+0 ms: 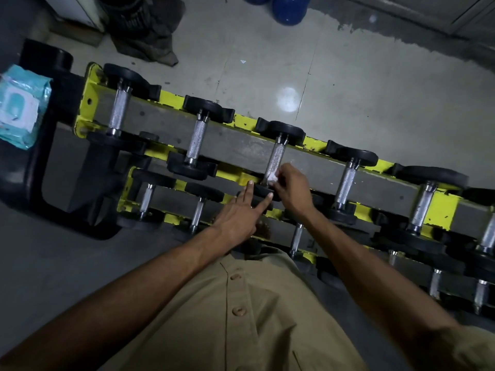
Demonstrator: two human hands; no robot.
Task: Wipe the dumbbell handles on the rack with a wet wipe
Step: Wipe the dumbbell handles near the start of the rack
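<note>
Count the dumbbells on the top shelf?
6 dumbbells: leftmost, second, third under the right hand's wipe, fourth, fifth, sixth cut by the frame edge; more may lie beyond.

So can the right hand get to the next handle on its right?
Probably yes. The right hand, holding the wipe, is on the third handle; the next handle lies bare just beside it, with nothing across the way.

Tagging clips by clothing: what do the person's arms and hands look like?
The left hand and right hand are ungloved, with bare forearms and no watch or wristband visible. A khaki buttoned fabric shirt covers the torso below them.
</note>
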